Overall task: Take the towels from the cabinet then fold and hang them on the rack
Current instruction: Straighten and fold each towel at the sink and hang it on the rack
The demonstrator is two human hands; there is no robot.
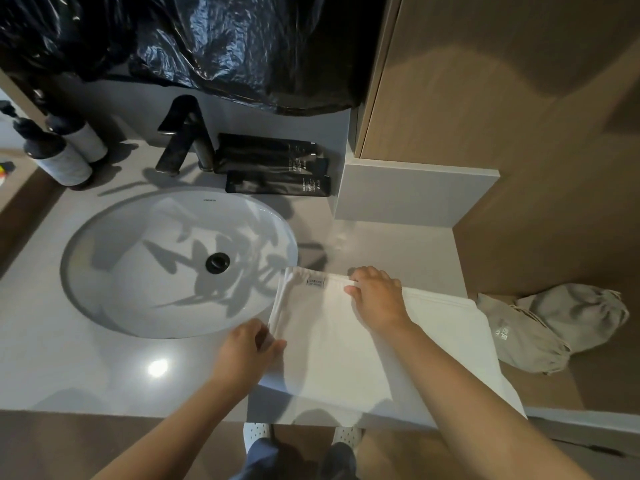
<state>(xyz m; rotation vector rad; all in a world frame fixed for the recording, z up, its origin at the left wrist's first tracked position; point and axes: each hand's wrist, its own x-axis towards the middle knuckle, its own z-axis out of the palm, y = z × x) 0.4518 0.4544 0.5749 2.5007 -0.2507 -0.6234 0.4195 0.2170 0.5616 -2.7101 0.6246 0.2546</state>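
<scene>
Beside the sink (104, 258), at the front edge of the countertop (86, 382), our left hand (247, 348) and right hand (375, 296) pinch the towel (329, 348) mid-fold; hanging not yet done.

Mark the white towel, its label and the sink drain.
white towel (329, 341), head view, bare middle of the folded cloth
towel label (316, 283), head view, centre of the tag by the far edge
sink drain (217, 262), head view, centre of the black plug

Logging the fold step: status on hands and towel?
Left hand pinches near-left corner of white folded cloth towel. Right hand grips its far edge. Lies on grey counter beside white oval sink. Nothing blocking.
</scene>
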